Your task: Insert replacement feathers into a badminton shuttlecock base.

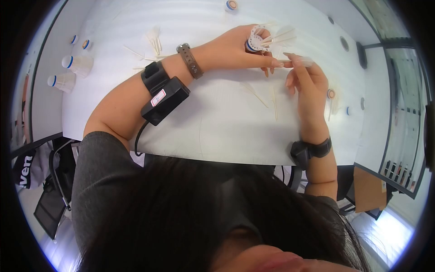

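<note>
My left hand [251, 51] is closed around a partly feathered shuttlecock [257, 41], a blue-banded base topped by a white ring full of small holes. Several white feathers stick out of it toward the right. My right hand [309, 81] pinches a single white feather [306, 61], its vane pointing right. The feather's quill end lies close to my left thumb tip, where the fingertips of both hands nearly meet. Below the hands, a loose feather [256, 95] and a thin quill [274, 103] rest on the white table [217, 122].
Shuttlecocks [79, 65] lie at the left with blue-banded bases [86, 44] near them. More loose feathers [155, 40] are behind my left forearm. Another base [231, 5] stands at the far edge, and one [331, 94] is right of my right hand. A cable [138, 143] hangs from my left armband.
</note>
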A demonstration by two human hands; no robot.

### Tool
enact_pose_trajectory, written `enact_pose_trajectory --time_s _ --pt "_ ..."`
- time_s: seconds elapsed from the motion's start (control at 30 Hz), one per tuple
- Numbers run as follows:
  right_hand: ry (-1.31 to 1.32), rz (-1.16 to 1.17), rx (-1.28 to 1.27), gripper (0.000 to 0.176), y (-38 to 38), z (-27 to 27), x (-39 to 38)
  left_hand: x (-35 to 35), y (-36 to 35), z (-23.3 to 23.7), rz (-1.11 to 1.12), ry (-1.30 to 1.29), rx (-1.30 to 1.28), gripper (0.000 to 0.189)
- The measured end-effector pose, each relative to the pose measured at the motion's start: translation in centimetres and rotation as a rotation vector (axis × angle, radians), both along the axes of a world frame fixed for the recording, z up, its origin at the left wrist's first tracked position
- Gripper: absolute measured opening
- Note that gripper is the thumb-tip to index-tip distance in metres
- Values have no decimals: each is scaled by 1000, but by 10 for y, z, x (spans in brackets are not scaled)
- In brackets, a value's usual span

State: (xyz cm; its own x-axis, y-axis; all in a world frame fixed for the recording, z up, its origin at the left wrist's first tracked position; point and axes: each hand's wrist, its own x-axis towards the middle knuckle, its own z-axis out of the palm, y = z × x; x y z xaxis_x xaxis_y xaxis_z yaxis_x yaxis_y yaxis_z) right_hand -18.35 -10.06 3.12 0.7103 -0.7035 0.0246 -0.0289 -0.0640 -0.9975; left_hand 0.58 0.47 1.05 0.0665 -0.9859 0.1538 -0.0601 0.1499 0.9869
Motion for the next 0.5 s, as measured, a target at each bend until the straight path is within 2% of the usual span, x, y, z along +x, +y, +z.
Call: enact_pose_trajectory --time_s 0.03,0.13,0.23,0.27,0.5 --pt "-19 -19 -70 22 -1 0 0 -1 0 2 2 -22 -7 27" --pt "-116 -64 -385 16 0 2 -2 -3 3 1 89 -57 78 52" --pt "-225 -54 -707 13 -2 0 -5 -2 -1 -13 153 -169 -65 60" --pt "-260 -46 -813 14 -4 0 -6 -1 -1 -16 154 -161 -73 59" --pt "-294 65 -1003 24 -3 1 -2 0 4 -6 57 -151 29 46"
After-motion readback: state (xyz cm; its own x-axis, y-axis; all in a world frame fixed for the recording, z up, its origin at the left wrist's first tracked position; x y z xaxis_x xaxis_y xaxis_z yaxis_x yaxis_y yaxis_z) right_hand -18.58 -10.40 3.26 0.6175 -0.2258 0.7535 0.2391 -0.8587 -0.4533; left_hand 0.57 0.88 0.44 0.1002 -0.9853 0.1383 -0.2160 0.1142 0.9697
